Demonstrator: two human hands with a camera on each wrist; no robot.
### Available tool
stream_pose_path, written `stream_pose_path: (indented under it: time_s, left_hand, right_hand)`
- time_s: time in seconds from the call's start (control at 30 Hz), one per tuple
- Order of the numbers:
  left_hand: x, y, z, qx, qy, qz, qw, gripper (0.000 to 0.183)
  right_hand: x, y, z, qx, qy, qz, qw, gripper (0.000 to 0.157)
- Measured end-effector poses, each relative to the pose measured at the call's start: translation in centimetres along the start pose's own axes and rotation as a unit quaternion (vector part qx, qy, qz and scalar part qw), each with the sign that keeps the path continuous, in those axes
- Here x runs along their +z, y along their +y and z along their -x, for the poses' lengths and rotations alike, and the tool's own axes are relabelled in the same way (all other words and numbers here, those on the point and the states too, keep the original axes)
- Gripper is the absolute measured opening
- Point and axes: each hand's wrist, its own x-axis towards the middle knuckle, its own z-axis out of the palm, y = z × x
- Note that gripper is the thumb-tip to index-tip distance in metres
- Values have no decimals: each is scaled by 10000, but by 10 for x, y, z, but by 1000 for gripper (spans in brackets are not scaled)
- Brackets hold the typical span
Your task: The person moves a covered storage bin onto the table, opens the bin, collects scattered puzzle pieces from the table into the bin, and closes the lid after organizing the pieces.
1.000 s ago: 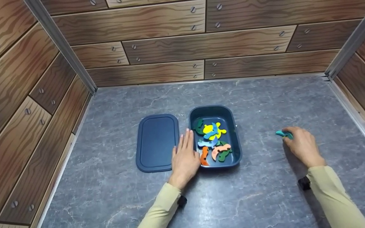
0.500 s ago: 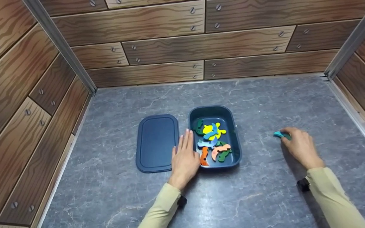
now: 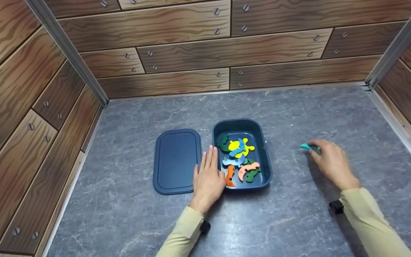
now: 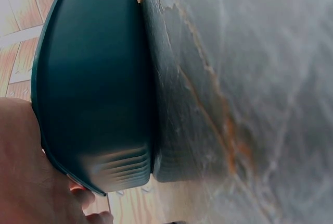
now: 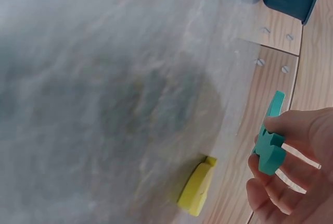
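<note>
In the head view my left hand point(image 3: 209, 182) rests along the left side of a dark blue plastic box point(image 3: 268, 167), its fingers straight. Inside the box lie several colourful flat animal-shaped pieces, among them a yellow turtle point(image 3: 248, 147), an orange piece point(image 3: 230, 175) and a peach piece point(image 3: 248, 170). Off to the right, my right hand point(image 3: 335, 166) pinches a turquoise animal-shaped piece point(image 5: 271, 153) between thumb and fingers, raised above the tabletop. Part of that piece is hidden by the fingers.
A dark blue lid point(image 3: 177, 160) lies flat left of the box. On the table near my right hand is a yellow piece point(image 5: 197, 187), hidden in the head view. Wood-patterned walls point(image 3: 162, 82) enclose the grey marbled table point(image 3: 137, 221).
My right hand has moved left and slightly away from me with the turquoise piece, nearer to the box. The left hand, box and lid have stayed put.
</note>
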Motion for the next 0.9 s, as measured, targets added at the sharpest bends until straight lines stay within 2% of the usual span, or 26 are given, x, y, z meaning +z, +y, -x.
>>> stream_pose_path:
  time_s: [0.27, 0.53, 0.9]
  left_hand:
    - [1, 1, 0, 64, 140, -35, 9999, 67]
    - [0, 1, -1, 37, 46, -126, 9999, 69]
    - [0, 1, -1, -16, -42, -113, 9999, 69]
  right_hand:
    - [-4, -13, -3, -231, 53, -102, 9997, 33]
    - [-8, -28, -7, -554, 250, -192, 9980, 32]
    - [-17, -60, -11, -911, 432, -222, 9947, 29]
